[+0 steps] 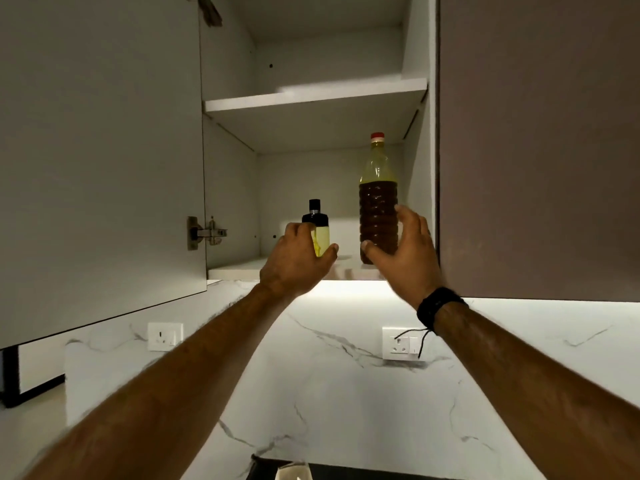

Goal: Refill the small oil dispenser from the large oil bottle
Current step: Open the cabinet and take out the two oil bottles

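Observation:
The small oil dispenser (319, 230), clear with a black pump top and pale yellow oil, stands on the lower shelf (235, 270) of an open wall cabinet. My left hand (294, 261) is wrapped around its body. To its right stands the large oil bottle (377, 202), ribbed plastic with a red cap and dark brown oil up to its shoulder. My right hand (405, 251) curls around the bottle's lower half, thumb in front and fingers on the right side.
The cabinet door (100, 161) hangs open on the left, its hinge (204, 233) at shelf height. The upper shelf (311, 95) is bare. A closed brown door (540, 147) is on the right. Two wall sockets (164, 336) (403, 342) sit on the marble backsplash below.

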